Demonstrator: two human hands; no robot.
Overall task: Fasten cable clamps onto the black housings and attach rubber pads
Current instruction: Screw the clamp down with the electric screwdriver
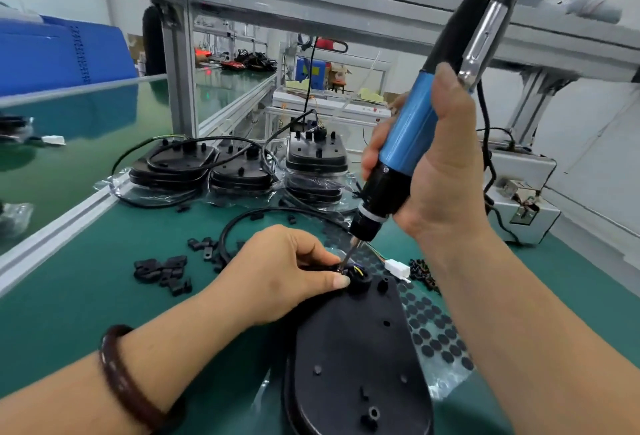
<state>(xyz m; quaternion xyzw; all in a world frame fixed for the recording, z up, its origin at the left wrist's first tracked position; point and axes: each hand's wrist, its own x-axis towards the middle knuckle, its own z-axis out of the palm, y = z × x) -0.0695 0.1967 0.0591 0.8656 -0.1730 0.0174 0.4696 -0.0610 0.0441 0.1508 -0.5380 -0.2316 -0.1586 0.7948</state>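
Clamp fastening is judged under way at the far end of the near black housing (pixel 356 358), laid on the green mat (pixel 86 313). Rubber pads (pixel 433 327) are seen on their sheet beside it, none visibly fitted. 3 stacks of housings (pixel 239 167) stand behind. The cable fitting (pixel 356 273) is pinched by the left hand (pixel 277 271). The blue screwdriver (pixel 405 143) is gripped firmly in the right hand (pixel 433 171), bit down at the fitting.

Matt black moulded-plastic housing (pixel 356 358), smooth green mat surface (pixel 104 296), glossy blue screwdriver (pixel 408 143) barrel with black plastic collar and bright metal bit, matt dark rubber pads (pixel 433 330) on clear glossy film, brushed aluminium frame (pixel 180 67), polished dark bracelet (pixel 121 379).
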